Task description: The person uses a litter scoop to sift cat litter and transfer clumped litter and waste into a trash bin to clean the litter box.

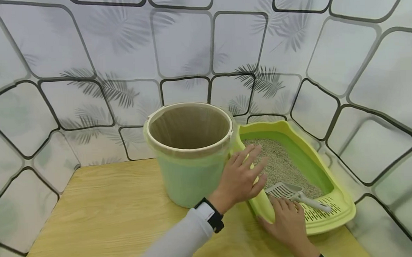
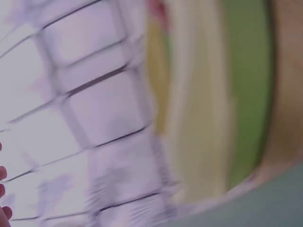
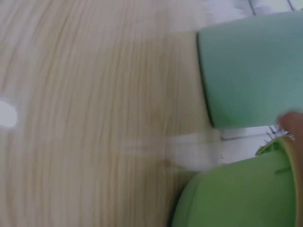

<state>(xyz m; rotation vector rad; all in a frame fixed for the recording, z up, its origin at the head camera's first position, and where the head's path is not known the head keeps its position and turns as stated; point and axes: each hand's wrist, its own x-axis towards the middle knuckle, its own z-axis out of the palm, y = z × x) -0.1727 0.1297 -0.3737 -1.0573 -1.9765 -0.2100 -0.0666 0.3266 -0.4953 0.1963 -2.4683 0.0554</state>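
A lime-green litter box (image 1: pixel 341 203) filled with grainy litter (image 1: pixel 278 160) stands on the right of the table. My right hand (image 1: pixel 287 220) grips its near left corner, fingers over the rim and thumb on the outer side. My left hand (image 1: pixel 241 176) is spread above the left rim, between the box and a mint-green bucket (image 1: pixel 190 178); in the left wrist view only its fingertips (image 2: pixel 4 177) show at the edge. A grey slotted litter scoop (image 1: pixel 290 191) lies across the box's front, its handle over the grated ledge, just beyond my right fingers.
The bucket has a beige rim with a clear bag folded over it and stands directly left of the box. Patterned walls (image 1: pixel 121 44) enclose the wooden table (image 1: pixel 110 215) at the back and both sides.
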